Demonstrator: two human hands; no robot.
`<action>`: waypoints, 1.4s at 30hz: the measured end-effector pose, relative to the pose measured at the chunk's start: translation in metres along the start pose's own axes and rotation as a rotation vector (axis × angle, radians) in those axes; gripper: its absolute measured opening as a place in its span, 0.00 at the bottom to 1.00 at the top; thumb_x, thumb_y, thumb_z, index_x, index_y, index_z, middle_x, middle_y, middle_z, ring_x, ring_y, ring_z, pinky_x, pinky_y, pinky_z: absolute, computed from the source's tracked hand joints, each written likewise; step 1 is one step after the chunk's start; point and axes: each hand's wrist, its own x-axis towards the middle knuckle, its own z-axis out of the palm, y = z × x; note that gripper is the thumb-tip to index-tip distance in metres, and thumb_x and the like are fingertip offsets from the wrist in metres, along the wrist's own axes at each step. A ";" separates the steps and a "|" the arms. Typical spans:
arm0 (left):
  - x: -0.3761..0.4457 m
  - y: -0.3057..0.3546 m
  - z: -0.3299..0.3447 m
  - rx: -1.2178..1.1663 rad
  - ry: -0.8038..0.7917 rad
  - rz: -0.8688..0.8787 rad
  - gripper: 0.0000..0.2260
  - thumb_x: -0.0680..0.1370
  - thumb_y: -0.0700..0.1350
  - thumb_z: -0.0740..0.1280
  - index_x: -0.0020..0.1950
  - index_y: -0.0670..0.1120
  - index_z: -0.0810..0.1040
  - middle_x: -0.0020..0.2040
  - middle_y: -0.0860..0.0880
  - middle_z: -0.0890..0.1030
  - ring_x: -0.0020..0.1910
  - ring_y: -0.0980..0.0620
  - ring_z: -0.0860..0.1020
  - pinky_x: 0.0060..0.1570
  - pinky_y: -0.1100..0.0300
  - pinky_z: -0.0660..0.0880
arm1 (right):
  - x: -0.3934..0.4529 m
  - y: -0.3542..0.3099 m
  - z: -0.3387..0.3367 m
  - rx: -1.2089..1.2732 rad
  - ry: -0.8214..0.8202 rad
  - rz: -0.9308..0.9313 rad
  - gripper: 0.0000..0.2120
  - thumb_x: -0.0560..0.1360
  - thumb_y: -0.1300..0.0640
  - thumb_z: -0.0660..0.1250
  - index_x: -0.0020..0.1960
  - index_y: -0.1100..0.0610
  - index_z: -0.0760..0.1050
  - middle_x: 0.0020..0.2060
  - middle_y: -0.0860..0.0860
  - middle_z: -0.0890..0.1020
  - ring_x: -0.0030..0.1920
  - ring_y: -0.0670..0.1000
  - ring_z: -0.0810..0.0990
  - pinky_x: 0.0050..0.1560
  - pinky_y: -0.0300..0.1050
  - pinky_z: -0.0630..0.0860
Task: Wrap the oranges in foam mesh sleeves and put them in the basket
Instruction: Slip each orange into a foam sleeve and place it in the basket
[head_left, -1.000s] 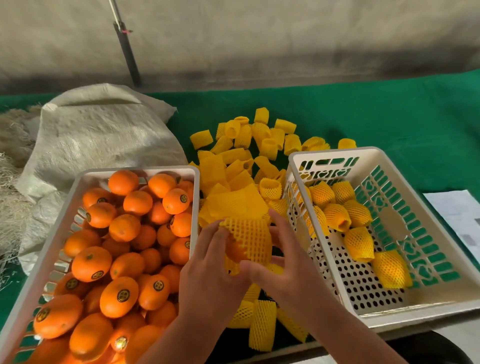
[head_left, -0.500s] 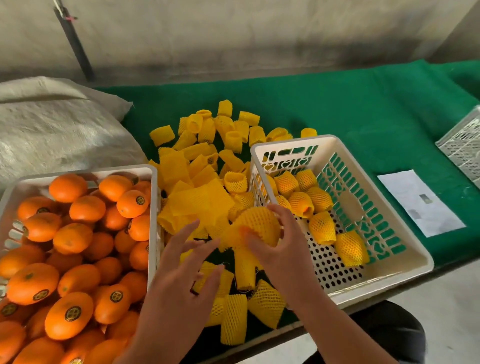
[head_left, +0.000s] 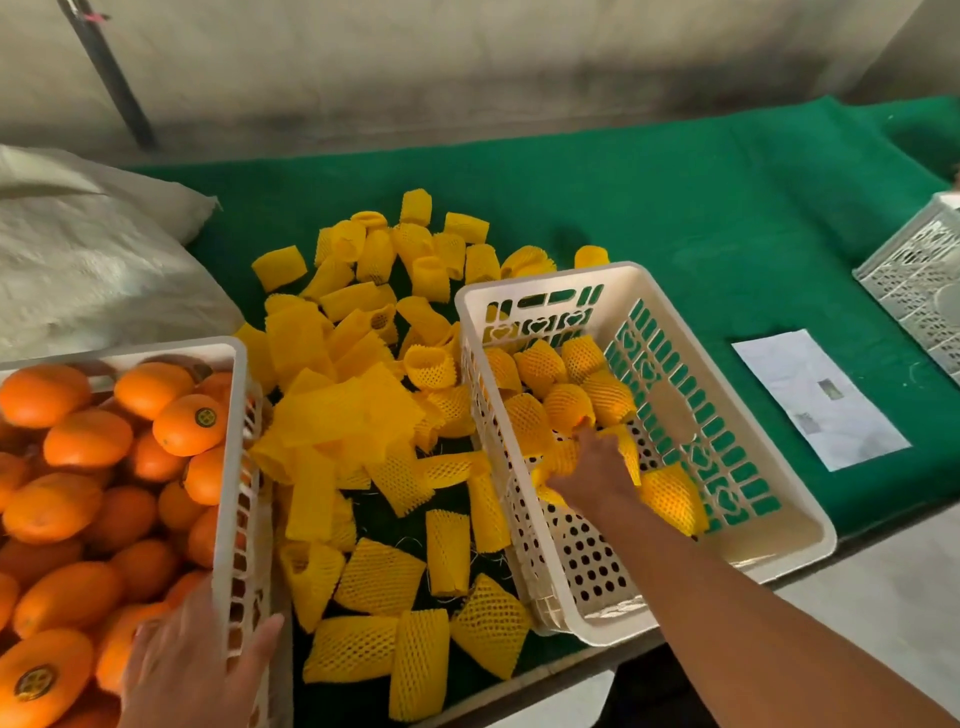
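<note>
Right hand (head_left: 589, 470) sets a wrapped orange (head_left: 621, 447) into the basket (head_left: 769, 558), fingers seemingly around it (partly hidden). Left hand (head_left: 192, 660) rests relaxed on the crate (head_left: 236, 493) of bare oranges (head_left: 88, 436); next comes picking one, then a sleeve (head_left: 379, 577)

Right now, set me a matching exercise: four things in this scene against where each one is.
Things:
1. right hand
2. left hand
3. empty foam sleeves
4. sheet of paper

Places:
A. on the green cloth, right of the basket
B. piled between the two baskets
C. at the basket of bare oranges
D. inside the basket of wrapped oranges

Pairs: 1-D, 2-C, 3-B, 4-A
</note>
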 end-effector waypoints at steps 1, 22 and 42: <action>0.007 0.003 0.002 -0.043 -0.003 -0.005 0.30 0.74 0.48 0.78 0.71 0.37 0.72 0.60 0.35 0.81 0.55 0.35 0.81 0.61 0.40 0.75 | 0.008 -0.003 0.003 -0.029 0.000 0.002 0.42 0.73 0.45 0.76 0.79 0.53 0.58 0.74 0.63 0.61 0.70 0.66 0.69 0.64 0.58 0.77; -0.002 -0.029 0.021 0.081 0.132 0.211 0.29 0.80 0.70 0.51 0.76 0.55 0.60 0.63 0.59 0.76 0.67 0.57 0.73 0.80 0.47 0.56 | -0.090 -0.096 -0.025 0.354 0.256 -0.297 0.27 0.80 0.35 0.64 0.73 0.48 0.71 0.68 0.49 0.73 0.67 0.50 0.72 0.59 0.53 0.73; 0.045 -0.094 -0.014 0.504 0.158 0.473 0.19 0.73 0.44 0.70 0.63 0.51 0.72 0.61 0.49 0.74 0.63 0.47 0.68 0.64 0.52 0.68 | -0.169 -0.206 0.117 -0.207 -0.412 -0.617 0.27 0.84 0.57 0.64 0.79 0.41 0.64 0.83 0.49 0.48 0.82 0.57 0.56 0.74 0.49 0.70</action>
